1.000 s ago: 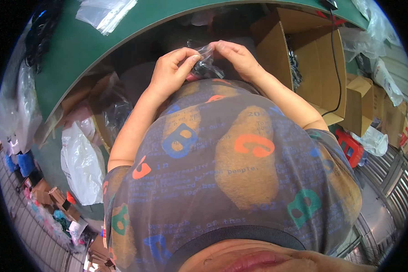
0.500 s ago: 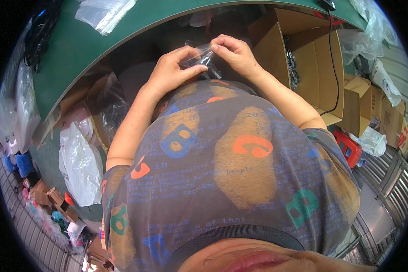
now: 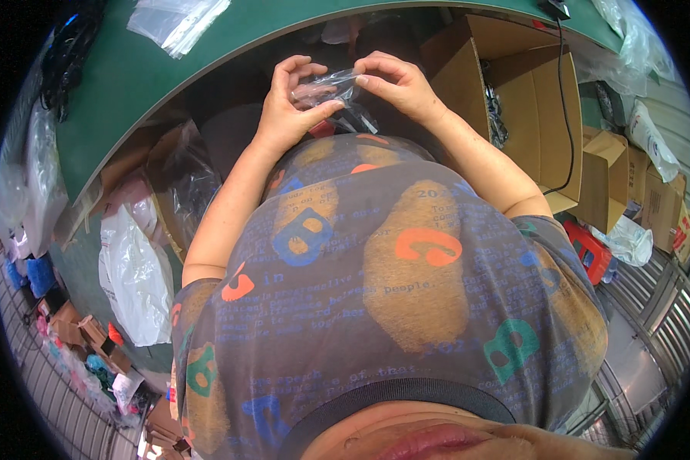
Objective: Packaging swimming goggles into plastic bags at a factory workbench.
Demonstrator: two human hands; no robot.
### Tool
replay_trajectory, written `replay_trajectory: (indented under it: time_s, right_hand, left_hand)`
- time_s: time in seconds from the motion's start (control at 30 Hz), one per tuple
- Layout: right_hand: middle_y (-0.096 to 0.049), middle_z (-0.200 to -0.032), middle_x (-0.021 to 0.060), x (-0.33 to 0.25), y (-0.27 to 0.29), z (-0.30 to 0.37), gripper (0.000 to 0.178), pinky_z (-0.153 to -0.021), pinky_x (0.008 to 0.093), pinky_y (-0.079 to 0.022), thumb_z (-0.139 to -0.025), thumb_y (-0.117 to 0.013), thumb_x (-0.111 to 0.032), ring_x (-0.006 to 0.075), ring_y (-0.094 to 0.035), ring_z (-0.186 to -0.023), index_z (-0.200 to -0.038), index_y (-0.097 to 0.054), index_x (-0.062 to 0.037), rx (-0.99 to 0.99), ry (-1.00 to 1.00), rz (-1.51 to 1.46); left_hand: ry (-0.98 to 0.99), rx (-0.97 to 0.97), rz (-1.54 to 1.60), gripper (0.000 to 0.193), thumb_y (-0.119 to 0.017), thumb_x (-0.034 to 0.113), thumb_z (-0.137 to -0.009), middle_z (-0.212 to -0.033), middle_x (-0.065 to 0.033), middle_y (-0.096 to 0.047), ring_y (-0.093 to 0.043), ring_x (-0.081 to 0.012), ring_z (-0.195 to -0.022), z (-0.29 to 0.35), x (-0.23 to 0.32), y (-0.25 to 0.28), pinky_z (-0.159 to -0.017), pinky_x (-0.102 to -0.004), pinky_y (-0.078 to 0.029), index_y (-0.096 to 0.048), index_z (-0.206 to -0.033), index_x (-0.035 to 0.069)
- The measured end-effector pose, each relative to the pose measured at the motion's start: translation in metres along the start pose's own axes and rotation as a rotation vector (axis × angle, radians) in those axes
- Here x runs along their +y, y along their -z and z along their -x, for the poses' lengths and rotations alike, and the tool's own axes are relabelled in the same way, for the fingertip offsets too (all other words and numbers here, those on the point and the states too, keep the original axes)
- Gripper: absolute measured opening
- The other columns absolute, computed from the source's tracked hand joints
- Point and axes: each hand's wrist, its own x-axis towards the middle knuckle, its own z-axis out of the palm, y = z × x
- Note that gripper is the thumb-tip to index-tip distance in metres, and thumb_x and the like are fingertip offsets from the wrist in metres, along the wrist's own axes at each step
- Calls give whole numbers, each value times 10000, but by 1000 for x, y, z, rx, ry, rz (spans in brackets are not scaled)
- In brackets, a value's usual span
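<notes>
A small clear plastic bag (image 3: 346,89) is stretched between my two hands, just beyond my stomach and below the table edge. My right hand (image 3: 402,86) pinches the bag's upper edge between thumb and forefinger. On the other side, my left hand (image 3: 290,103) has the film between its thumb and lower fingers, and those fingers show through it. Its upper fingers are spread and half curled. A dark part with light glints shows at the bag's lower end; whether it lies inside or behind the film I cannot tell.
The green table (image 3: 107,100) curves around ahead, with a stack of clear bags (image 3: 178,23) on it. An open cardboard box (image 3: 540,115) stands right of my right hand, a black cable (image 3: 566,100) hanging across it. At left hangs a white plastic bag (image 3: 134,280).
My left hand has turned and its fingers have spread upward, uncovering more of the bag. My right hand has risen slightly, still pinching the edge.
</notes>
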Motion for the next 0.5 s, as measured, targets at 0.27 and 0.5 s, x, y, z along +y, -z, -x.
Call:
replay_trajectory:
  time_s: [0.27,0.5]
  right_hand:
    - [-625,-1022,-9,6,-2,-3,139,-870,246,-460,-977,-659,-116,88,-577,-974,-1073,-700,-24,-37,-47,-111]
    - [-646,-1018,3,4,-2,-5,169,-853,265,-497,-962,-688,-160,95,-610,-946,-1073,-720,-36,-50,-49,-141]
  left_hand:
    - [-11,-2,-28,853,-864,42,-773,-1355,-177,-561,-646,-266,-1169,0,3,-3,-955,-350,-564,-315,-1425,70]
    - [-22,-1,-65,859,-889,98,-759,-1328,-171,-578,-651,-263,-1158,-1,3,-4,-964,-358,-562,-340,-1418,65]
